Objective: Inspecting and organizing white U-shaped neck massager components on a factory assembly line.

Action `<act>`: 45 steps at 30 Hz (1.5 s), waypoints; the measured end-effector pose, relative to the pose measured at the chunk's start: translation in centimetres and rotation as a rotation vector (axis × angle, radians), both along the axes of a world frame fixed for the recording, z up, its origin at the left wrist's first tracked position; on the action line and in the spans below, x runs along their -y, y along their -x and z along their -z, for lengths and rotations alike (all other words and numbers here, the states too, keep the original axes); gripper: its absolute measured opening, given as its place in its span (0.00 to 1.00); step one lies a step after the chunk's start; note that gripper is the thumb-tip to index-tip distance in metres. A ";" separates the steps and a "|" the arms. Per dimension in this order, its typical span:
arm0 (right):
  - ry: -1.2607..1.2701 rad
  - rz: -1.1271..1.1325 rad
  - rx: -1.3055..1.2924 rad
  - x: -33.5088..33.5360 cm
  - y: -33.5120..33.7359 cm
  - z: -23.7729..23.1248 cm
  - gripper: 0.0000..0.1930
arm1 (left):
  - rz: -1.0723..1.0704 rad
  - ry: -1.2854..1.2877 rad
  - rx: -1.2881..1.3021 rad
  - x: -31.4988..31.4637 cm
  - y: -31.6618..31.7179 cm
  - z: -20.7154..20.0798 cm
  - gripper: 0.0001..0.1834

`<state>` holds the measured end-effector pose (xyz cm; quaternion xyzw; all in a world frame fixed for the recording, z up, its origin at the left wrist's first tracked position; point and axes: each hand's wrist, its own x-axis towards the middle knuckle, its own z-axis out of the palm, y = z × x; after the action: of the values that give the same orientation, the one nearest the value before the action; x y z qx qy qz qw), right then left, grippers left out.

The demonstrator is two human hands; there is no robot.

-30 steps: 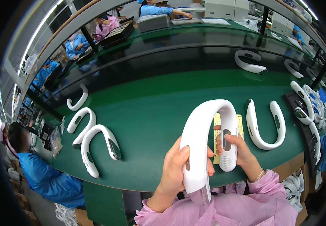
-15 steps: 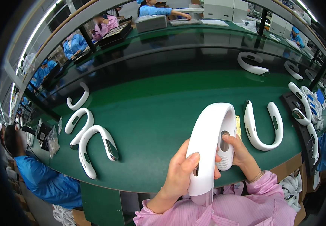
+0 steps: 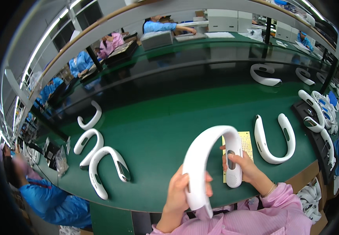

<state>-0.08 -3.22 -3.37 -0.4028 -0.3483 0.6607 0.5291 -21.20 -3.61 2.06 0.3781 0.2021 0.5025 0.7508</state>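
A white U-shaped neck device point(image 3: 196, 168) is held up between my two hands over the near edge of the bench, its curve upward. My left hand point(image 3: 177, 192) is closed around its left arm, the thumb on the outer side. My right hand point(image 3: 249, 167) grips the right arm, with the thumb by a dark oval window above a patch of small holes. Behind that arm a yellow sheet point(image 3: 247, 145) with rows of small marks lies on the green bench point(image 3: 157, 164). To its right rests another white U-shaped device point(image 3: 273, 158), open end away from me.
Several similar white devices point(image 3: 108, 150) lie at the left. More stand along the far dark strip point(image 3: 265, 80) and on a black tray point(image 3: 314, 135) at the right. Co-workers in blue point(image 3: 56, 201) sit at both sides. A box of white parts point(image 3: 310, 199) is at lower right.
The held device has turned and its two arms now show farther apart. More of the yellow sheet is visible behind it. The whole view has shifted slightly. Both hands keep their grip.
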 end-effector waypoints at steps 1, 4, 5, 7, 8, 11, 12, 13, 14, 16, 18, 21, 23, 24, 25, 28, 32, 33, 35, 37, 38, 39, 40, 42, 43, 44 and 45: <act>0.004 0.008 0.040 0.2 -0.1 -0.4 0.25 | 0.027 0.012 0.064 -0.5 0.9 1.5 0.29; -0.029 -0.011 0.241 0.5 -0.3 -2.4 0.25 | -0.258 -0.111 -0.136 -1.6 2.8 3.9 0.31; -0.038 -0.007 0.283 0.7 -0.1 -3.4 0.25 | -0.367 -0.120 -0.168 -2.0 3.1 4.8 0.34; -0.153 -0.271 0.277 0.6 0.6 -6.7 0.26 | -0.503 -0.061 -0.226 -2.6 3.1 6.4 0.30; -0.154 -0.355 0.295 0.7 0.8 -8.6 0.27 | -0.468 0.011 -0.222 -3.3 2.9 6.9 0.27; -0.319 -0.486 0.258 0.4 2.9 -10.4 0.28 | -0.343 0.128 -0.112 -4.9 1.8 8.3 0.21; -0.347 -0.486 0.229 0.2 3.6 -10.8 0.29 | -0.304 0.149 -0.058 -5.2 1.7 8.8 0.21; -0.344 -0.493 0.219 0.1 3.9 -11.1 0.29 | -0.265 0.168 -0.003 -5.4 1.6 9.3 0.21; -0.340 -0.500 0.211 0.0 4.2 -11.4 0.29 | -0.224 0.183 0.030 -5.4 1.6 9.4 0.21; -0.301 -0.445 0.178 0.0 5.0 -11.6 0.27 | -0.186 0.240 0.047 -5.3 1.6 8.9 0.23; -0.798 -0.205 0.823 -0.1 4.8 -11.0 0.27 | -0.096 0.260 0.068 -4.7 2.9 9.6 0.25; -1.359 0.084 1.329 -0.1 5.5 -11.9 0.28 | 0.036 0.395 -0.056 -3.4 4.7 9.4 0.31; -1.413 -0.140 1.421 -0.4 4.2 -12.0 0.23 | 0.073 0.330 -0.160 -2.1 4.8 6.2 0.35; -1.378 -0.164 1.254 -0.8 3.2 -11.1 0.21 | 0.077 0.258 -0.160 -1.9 5.0 5.5 0.36; -1.317 -0.174 1.118 -0.9 2.0 -10.4 0.18 | 0.172 0.230 -0.035 -1.8 5.3 5.9 0.39; -1.059 0.104 0.845 -1.6 1.8 -8.8 0.16 | 0.039 -0.094 -0.130 -0.3 7.4 5.2 0.41; -0.701 0.145 0.455 -2.1 2.8 -8.8 0.12 | -0.344 -0.460 -0.554 -0.7 8.2 3.9 0.40; -0.652 0.117 0.426 -2.4 2.3 -8.7 0.11 | -0.368 -0.347 -0.541 -0.7 7.7 2.4 0.38; -0.501 0.077 0.334 -2.6 1.9 -9.1 0.10 | -0.464 -0.396 -0.471 -0.9 7.6 2.2 0.38; -0.453 0.028 0.359 -2.9 1.8 -8.8 0.14 | -0.552 -0.372 -0.469 -0.7 6.7 0.9 0.39; -0.422 0.015 0.356 -3.0 1.8 -8.9 0.18 | -0.580 -0.420 -0.478 -1.3 6.5 1.3 0.38; -0.387 -0.002 0.349 -3.0 1.9 -9.0 0.22 | -0.610 -0.463 -0.492 -1.8 6.7 2.0 0.37; -0.364 -0.069 0.368 -3.0 1.9 -9.7 0.28 | -0.641 -0.507 -0.504 -2.3 6.7 2.4 0.37; -0.289 -0.181 0.273 -3.5 2.0 -9.8 0.25 | -0.494 -0.246 -0.251 -2.7 6.3 2.7 0.34; -0.191 -0.249 0.199 -3.7 2.1 -10.2 0.25 | -0.419 -0.114 -0.126 -3.1 5.9 2.8 0.33; -0.133 -0.271 0.109 -3.9 2.2 -10.2 0.27 | -0.448 0.048 -0.035 -3.5 5.1 2.3 0.30; -0.096 -0.234 0.108 -4.0 2.6 -10.2 0.24 | -0.414 0.092 -0.007 -3.8 5.0 2.4 0.30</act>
<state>-2.63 0.78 6.85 -0.3685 -0.4521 0.6777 0.4479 -26.20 0.20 -0.33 0.2955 0.3008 0.6349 0.6474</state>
